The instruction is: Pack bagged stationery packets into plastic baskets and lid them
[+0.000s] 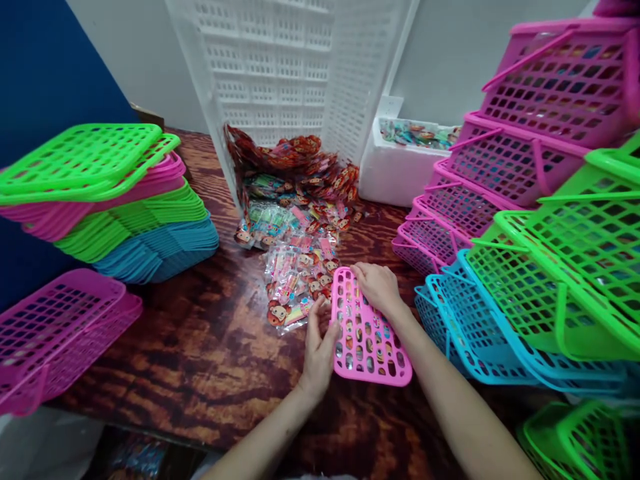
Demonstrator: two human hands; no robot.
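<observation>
On the tabletop, just beside the packet pile, pink grid lid lies flat, packets showing through its holes. Left hand pinches its left edge; right hand rests flat, unclenched, on the far corner, likely steadying it. Stacked baskets crowd the right.

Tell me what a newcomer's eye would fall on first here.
Neon stacks dominate: pink baskets, green baskets and blue baskets at right, lids at left. Centre, the left hand and right hand hold a pink lid beside packets spilling from a tipped white crate.
</observation>
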